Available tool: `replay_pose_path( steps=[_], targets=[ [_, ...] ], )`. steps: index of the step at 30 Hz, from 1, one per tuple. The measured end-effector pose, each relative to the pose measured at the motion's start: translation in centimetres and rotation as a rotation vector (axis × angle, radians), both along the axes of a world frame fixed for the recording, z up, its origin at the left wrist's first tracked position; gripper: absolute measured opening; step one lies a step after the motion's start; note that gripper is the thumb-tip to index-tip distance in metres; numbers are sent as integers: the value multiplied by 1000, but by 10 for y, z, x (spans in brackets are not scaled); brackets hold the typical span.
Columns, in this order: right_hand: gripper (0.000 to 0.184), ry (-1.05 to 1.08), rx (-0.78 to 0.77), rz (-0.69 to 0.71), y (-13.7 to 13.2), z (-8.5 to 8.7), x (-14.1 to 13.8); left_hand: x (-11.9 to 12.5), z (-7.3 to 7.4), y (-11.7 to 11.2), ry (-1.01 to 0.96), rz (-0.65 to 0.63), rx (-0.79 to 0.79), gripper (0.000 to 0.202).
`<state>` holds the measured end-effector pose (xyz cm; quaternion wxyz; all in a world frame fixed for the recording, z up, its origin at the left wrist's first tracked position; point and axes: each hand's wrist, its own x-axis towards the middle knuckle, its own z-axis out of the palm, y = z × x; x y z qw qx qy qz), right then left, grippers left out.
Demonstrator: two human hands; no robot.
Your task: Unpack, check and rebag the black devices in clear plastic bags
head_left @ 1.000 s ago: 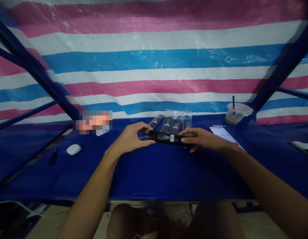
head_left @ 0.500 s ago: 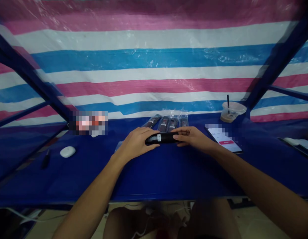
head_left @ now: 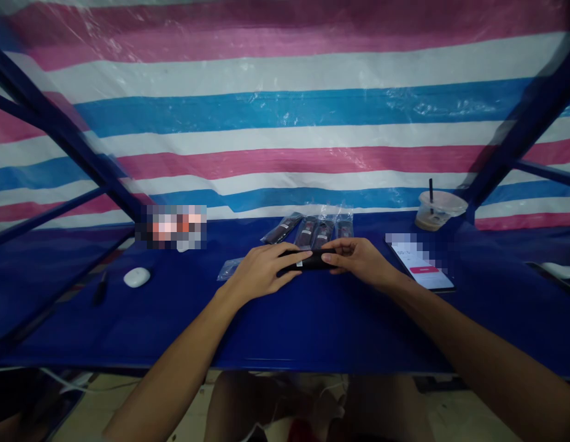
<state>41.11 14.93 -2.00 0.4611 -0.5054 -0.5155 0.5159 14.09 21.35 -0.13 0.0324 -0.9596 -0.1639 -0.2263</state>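
Observation:
A long black object [head_left: 315, 260] with a small white label lies sideways between my two hands, just above or on the blue tabletop; its exact kind does not show. My left hand [head_left: 269, 267] wraps round its left end, fingers along the top and thumb on the near side, partly covering the label. At the right end, my right hand [head_left: 354, 261] pinches it between thumb and fingers. Behind it lie several dark items in clear plastic bags [head_left: 308, 231]. By my left wrist is a clear plastic wrapper [head_left: 228, 269].
A phone [head_left: 421, 264] with a lit screen lies to the right, a plastic cup [head_left: 439, 210] with a black straw behind it. On the left are a white rounded case [head_left: 136, 277] and a small dark tool [head_left: 99, 288]. Blue frame bars [head_left: 77, 147] and striped sheeting enclose the table [head_left: 312, 331].
My left hand has slid right along the black object, its fingers reaching further over the label. My right hand keeps its pinch. The whole view has shifted slightly.

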Motion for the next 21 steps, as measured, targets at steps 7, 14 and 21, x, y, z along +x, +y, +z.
replay_pose_path(
  steps=[7, 14, 21],
  targets=[
    [49, 28, -7, 23, -3, 4, 0, 0, -2, 1, 13, 1, -39, 42],
    [52, 37, 1, 27, -1, 2, 1, 2, -5, -1, 18, 17, -7, 42],
    [47, -55, -8, -43, 1, -5, -4, 4, -4, -1, -14, 34, 30, 43]
  ],
)
